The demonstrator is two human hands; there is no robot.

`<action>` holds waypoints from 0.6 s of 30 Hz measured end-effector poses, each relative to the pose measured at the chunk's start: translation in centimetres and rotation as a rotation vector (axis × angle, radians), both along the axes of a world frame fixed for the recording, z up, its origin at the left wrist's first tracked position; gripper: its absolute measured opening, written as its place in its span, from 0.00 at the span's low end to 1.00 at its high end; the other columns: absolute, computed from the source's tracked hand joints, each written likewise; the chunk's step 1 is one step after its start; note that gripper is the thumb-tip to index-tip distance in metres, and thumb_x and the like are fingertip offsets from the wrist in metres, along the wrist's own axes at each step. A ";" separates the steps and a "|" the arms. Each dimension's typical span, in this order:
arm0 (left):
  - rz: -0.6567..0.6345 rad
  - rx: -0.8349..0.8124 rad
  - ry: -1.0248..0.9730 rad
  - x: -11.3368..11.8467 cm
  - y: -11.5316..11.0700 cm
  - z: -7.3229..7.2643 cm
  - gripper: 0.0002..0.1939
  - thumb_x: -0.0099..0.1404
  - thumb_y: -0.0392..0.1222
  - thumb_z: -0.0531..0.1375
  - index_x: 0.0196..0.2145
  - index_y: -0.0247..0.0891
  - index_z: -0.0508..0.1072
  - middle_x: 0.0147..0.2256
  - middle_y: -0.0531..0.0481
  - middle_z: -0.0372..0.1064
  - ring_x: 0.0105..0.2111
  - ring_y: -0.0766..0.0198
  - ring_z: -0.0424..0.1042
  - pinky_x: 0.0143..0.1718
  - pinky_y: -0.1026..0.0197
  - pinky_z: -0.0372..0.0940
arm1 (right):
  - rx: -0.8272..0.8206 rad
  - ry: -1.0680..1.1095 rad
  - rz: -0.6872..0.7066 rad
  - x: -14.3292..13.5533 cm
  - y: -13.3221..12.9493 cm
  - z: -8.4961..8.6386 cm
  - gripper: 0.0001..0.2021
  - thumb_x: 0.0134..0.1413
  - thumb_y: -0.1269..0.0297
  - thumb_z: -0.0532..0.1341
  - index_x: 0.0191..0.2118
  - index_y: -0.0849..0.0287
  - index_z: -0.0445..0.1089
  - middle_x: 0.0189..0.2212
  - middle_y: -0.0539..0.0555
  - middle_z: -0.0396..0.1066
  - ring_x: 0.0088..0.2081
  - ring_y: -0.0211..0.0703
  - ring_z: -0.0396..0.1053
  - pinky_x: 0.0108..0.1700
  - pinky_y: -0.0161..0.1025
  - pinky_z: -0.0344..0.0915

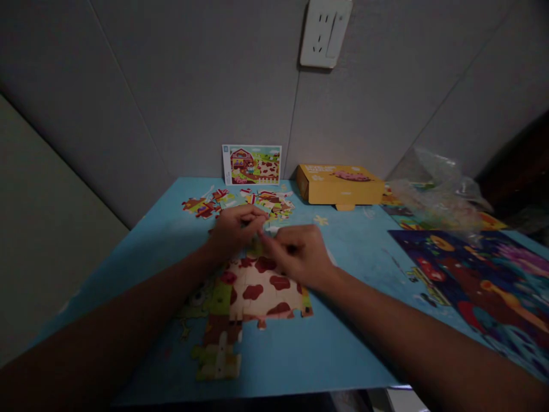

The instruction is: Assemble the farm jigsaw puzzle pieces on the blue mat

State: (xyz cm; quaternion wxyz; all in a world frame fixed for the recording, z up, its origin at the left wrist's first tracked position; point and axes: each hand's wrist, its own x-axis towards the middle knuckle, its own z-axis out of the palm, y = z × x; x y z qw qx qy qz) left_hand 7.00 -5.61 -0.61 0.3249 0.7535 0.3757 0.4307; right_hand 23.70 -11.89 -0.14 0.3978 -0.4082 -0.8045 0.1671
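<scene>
My left hand [235,230] hovers over the far edge of a partly joined jigsaw puzzle [253,292], its fingers closed in a pinch. Close beside it, my right hand [303,254] is curled shut, the thumb reaching toward the left fingertips. Whatever lies between the fingers of either hand is too dark and small to make out. The joined part shows a cream hide with dark red patches, a green area at left and a white fence strip toward me. Behind my hands, loose puzzle pieces [203,205] are heaped, partly hidden by my left hand.
A picture card [252,166] of a barn leans on the wall. Beside it lies a yellow box [343,186]. On the right are a dark blue illustrated sheet [472,280] and a clear plastic bag [441,194]. A socket plate [326,34] is on the wall.
</scene>
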 end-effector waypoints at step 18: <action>0.316 0.241 0.636 -1.3 2.3 -2.3 0.22 0.59 0.53 0.62 0.49 0.43 0.78 0.56 0.47 0.69 0.58 0.44 0.59 0.60 0.38 0.50 | -0.301 -0.264 -0.693 2.0 8.8 -1.3 0.14 0.53 0.49 0.62 0.37 0.53 0.78 0.36 0.56 0.79 0.40 0.52 0.75 0.37 0.40 0.64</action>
